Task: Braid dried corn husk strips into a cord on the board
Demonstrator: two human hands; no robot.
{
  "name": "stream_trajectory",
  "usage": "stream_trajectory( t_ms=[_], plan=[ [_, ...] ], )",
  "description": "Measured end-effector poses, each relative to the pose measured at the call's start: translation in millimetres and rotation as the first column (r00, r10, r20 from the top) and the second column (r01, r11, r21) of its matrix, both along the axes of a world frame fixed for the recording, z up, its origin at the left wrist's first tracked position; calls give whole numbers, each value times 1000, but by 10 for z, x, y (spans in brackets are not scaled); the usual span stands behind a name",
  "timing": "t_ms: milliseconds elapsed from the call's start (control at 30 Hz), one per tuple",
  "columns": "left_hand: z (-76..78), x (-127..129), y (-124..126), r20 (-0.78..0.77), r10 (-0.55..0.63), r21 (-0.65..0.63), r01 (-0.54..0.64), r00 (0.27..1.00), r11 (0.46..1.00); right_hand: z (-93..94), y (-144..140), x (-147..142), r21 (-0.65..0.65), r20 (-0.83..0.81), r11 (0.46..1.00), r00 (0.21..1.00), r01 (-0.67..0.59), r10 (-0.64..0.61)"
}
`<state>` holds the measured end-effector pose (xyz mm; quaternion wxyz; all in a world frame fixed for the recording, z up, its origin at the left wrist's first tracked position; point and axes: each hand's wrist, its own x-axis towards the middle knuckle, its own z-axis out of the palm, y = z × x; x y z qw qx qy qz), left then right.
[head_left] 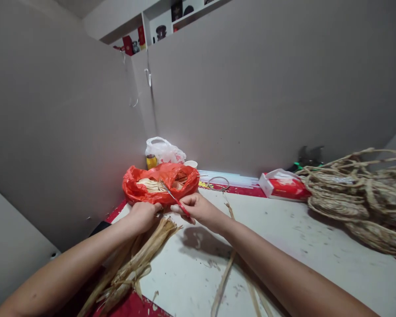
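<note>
Left hand [144,215] closed around the upper end of a bundle of long, dry, tan straw-like leaves [135,264], fingers curled over it just in front of a crumpled orange-red plastic bag [132,187]. Bundle trailing back along the left forearm toward the near edge of the white, speckled counter [284,237], lower ends splayed over a red surface there. Right hand [198,208] clamped on the red handles of a small pair of scissors [177,200], thin metal blades pointing up and left over the bag's opening, parted or closed impossible to tell. Both hands close together, nearly touching, at the bag's near side. Inside the bag, pale fibre strips visible. Behind the bag, against the grey wall, a white plastic bag [165,150] with a yellow item beside it and a small white cup [191,164]. Right of these, a thin wire ring [218,183] lying flat, then a red-and-white soft pack [284,185]. Far right, a large heap of coiled, braided straw rope [359,193] resting on the counter. A few loose straw strips [222,281] lying under and beside the right forearm.
</note>
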<state>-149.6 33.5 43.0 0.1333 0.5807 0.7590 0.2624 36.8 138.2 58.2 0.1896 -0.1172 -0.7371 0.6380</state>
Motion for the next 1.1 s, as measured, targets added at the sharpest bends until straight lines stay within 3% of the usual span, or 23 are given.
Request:
stream_trajectory(
  t_ms=[133, 300, 367, 433, 500, 567, 667, 733, 767, 833, 933, 1000, 1100],
  plan=[
    [-96, -2, 180, -86, -9, 128, 20, 996, 992, 19, 3, 6, -1, -26, 1000, 999, -18, 18],
    [174, -1, -7, -73, -26, 157, 37, 997, 987, 56, 39, 16, -7, -44, 998, 997, 64, -64],
    [333, -5, -142, 51, -28, 167, 19, 998, 986, 88, 62, 18, -25, -44, 990, 989, 139, -140],
    [478, -7, -266, 291, -5, 163, -45, 957, 986, 142, 77, 22, -45, -21, 979, 980, 197, -198],
    [585, 6, -369, 588, -1, 121, -86, 809, 989, 214, 66, 33, -22, 12, 971, 971, 239, -239],
    [646, 56, -448, 839, -23, 64, -58, 543, 996, 282, 9, 60, 58, 40, 957, 957, 285, -287],
    [643, 225, -534, 990, -5, -1, 38, 141, 999, 327, -179, 133, 192, 59, 913, 925, 359, -376],
    [582, 387, -579, 1000, 19, -19, 95, 1, 995, 312, -359, 198, 281, 81, 877, 901, 390, -427],
    [539, 474, -600, 1000, 16, -14, 115, -22, 993, 298, -457, 234, 349, 100, 849, 885, 397, -455],
    [442, 646, -640, 999, -6, 2, 118, 33, 993, 270, -656, 309, 523, 149, 764, 842, 378, -518],
    [324, 867, -703, 955, -69, 49, 75, 290, 996, 259, -925, 427, 729, 194, 613, 767, 305, -612],
    [291, 975, -751, 893, -106, 72, 94, 437, 993, 272, -1071, 505, 780, 208, 566, 740, 269, -639],
    [288, 1072, -823, 836, -141, 73, 148, 530, 986, 299, -1239, 624, 805, 216, 543, 736, 237, -641]
  ],
)
